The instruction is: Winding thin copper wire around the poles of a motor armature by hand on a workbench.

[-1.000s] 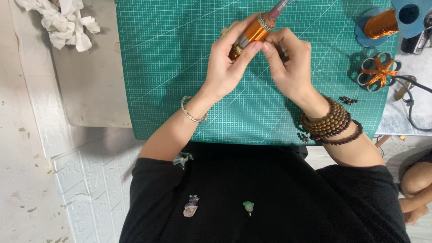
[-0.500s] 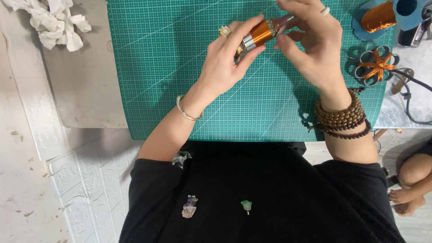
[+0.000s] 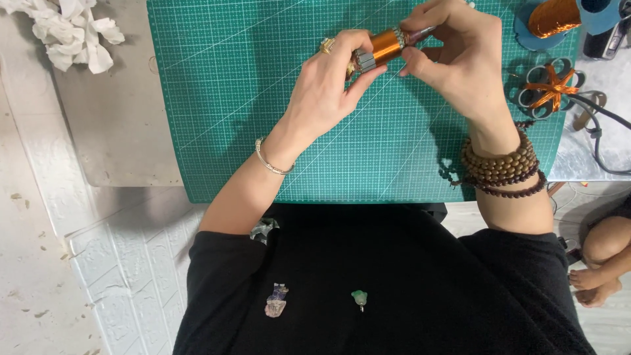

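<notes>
A small cylinder wound with copper-coloured wire, with grey metal ends, is held above the green cutting mat. My left hand grips its lower left end with thumb and fingers; a ring sits on one finger and a thin bangle on the wrist. My right hand pinches the upper right end, where a thin metal shaft sticks out. Dark wooden bead bracelets wrap my right wrist.
A crumpled white cloth lies on a grey board at the top left. At the top right stand a spool of copper wire on a blue holder and a grey part with an orange star-shaped piece; a black cable runs off right.
Both hands and the wound cylinder have shifted up and to the right over the mat. The right hand has turned so its fingers now curl over the cylinder's upper end.
</notes>
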